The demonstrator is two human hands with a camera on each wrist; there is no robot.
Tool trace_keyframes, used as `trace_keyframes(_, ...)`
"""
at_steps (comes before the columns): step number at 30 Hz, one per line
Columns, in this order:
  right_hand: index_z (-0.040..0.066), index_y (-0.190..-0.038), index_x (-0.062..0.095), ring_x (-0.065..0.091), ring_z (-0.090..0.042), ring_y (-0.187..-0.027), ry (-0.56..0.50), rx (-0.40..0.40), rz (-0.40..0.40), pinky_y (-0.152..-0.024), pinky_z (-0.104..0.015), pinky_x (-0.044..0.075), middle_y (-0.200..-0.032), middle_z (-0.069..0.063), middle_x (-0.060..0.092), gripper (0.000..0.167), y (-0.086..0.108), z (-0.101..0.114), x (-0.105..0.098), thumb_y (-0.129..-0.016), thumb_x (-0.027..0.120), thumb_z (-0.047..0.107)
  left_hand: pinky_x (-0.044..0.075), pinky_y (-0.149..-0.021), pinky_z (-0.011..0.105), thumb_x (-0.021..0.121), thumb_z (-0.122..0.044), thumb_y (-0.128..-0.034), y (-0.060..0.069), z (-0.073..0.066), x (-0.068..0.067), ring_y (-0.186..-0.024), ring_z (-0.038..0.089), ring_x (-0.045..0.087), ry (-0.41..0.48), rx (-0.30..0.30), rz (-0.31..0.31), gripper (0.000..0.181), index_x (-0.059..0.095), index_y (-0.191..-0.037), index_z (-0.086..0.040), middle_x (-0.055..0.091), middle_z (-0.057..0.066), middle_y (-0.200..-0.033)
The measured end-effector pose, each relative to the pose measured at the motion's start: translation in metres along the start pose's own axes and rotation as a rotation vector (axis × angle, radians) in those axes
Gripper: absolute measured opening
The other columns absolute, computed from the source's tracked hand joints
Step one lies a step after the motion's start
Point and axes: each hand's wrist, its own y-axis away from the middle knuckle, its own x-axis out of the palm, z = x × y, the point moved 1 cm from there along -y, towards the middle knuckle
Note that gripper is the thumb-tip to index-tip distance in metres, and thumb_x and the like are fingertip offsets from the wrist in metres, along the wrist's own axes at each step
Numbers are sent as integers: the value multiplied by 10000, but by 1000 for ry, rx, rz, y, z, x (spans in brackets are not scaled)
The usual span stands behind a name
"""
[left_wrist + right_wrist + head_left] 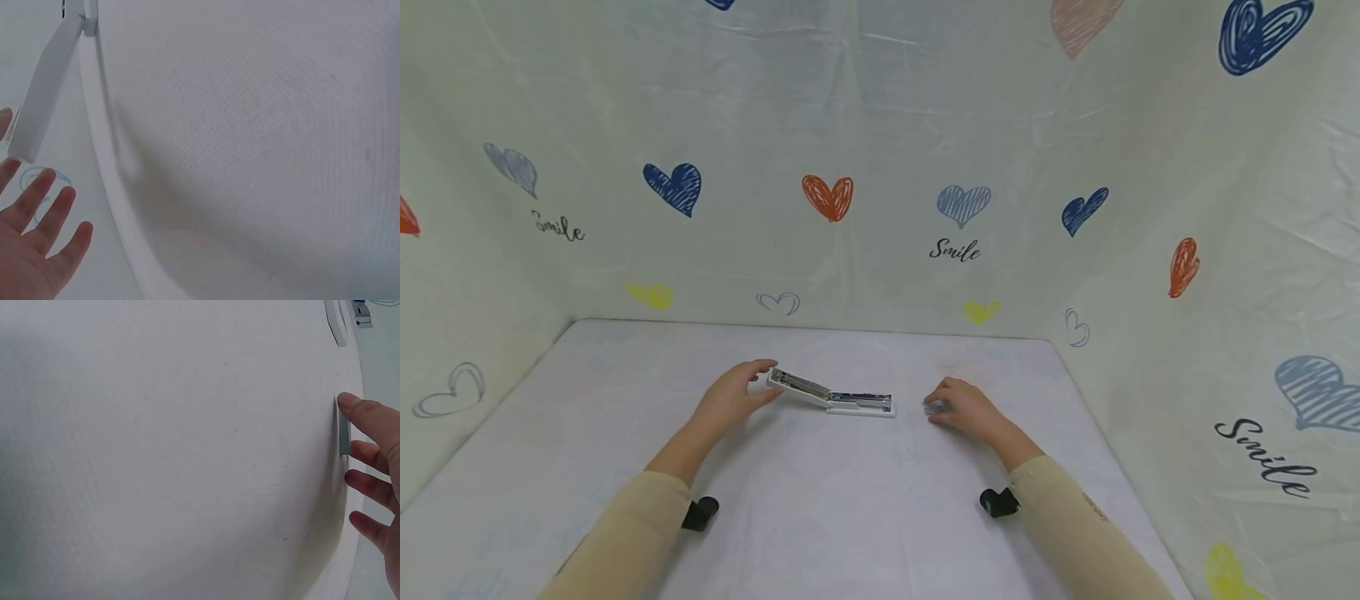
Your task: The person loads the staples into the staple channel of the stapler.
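White stapler [835,405] lies unfolded in the far half of the tabletop [850,508], roughly midway between the left and right edges, its base flat and its upper arm tilted up leftward. From where I stand, the left hand [730,402] pinches the raised arm's end between thumb and forefinger, its other fingers spread. The right hand [967,411] grips a small grey strip, apparently staples [936,407], between thumb and fingers, just beyond the stapler's right end and apart from it; whether the strip touches the tabletop I can't tell. Both wrists emerge from beige sleeves [1078,525], with a dark device [702,514] near each cuff. Behind the far edge hangs a pale cloth [880,117] printed with hearts and "Smile".
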Motion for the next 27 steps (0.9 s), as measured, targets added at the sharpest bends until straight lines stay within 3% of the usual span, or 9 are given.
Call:
trace_keyframes(10,127,-989,759,553,-164,-919,-45,7,-9,-855,-368,475,-961,45,563,184,-2,-4,3,-815,802,168,429,-951,575,690,-231,-915,-5,1,1,-1175,420,535,25,-10,9,545,502,-1380,-17,554,238,-1315)
trace_keyframes(27,133,-953,758,556,-177,-930,-36,-7,-24,-865,-372,472,-958,43,563,126,-2,-4,4,-833,784,154,464,-911,548,668,-205,-928,-6,4,5,-1120,389,569,50,-40,12,503,509,-1365,-11,569,236,-1294)
